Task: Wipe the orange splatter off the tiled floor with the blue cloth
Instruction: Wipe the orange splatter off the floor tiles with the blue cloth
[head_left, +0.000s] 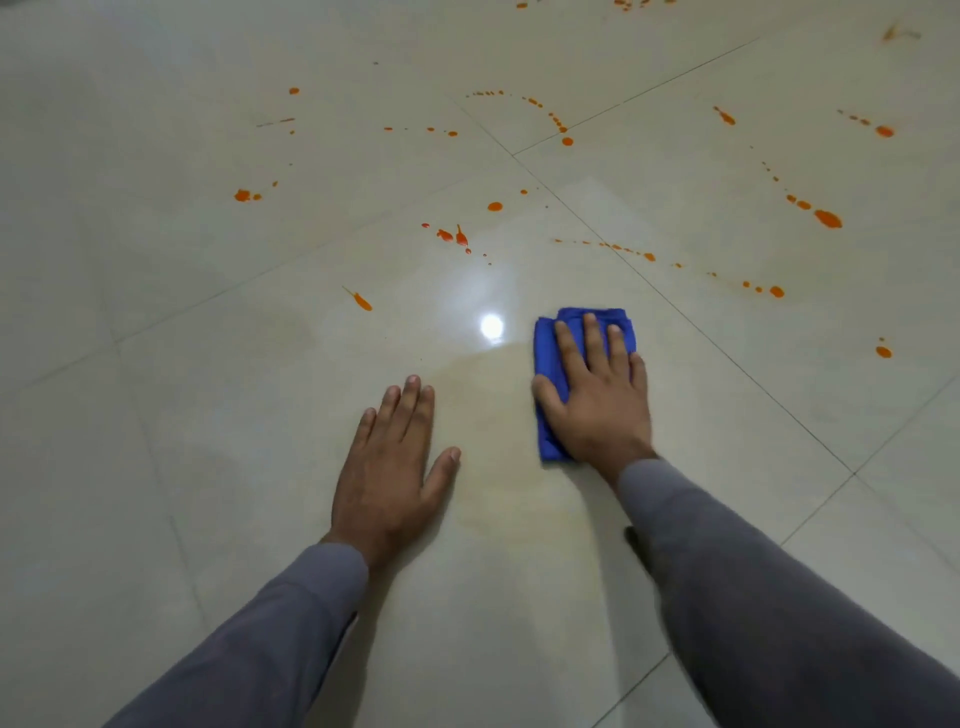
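Right hand (597, 400) pressing flat, fingers straight, on folded cloth (550, 364), near centre; left hand (389, 467) bracing open on floor (156, 364). Splatter (828, 218) lying far; loaded cloth risking smearing residue.

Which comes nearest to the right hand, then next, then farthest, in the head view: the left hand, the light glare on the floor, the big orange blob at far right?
Measured from the right hand:
1. Light glare, just left of the fingertips.
2. Left hand, left, flat on the floor.
3. Big orange blob, up and right, across the grout line.
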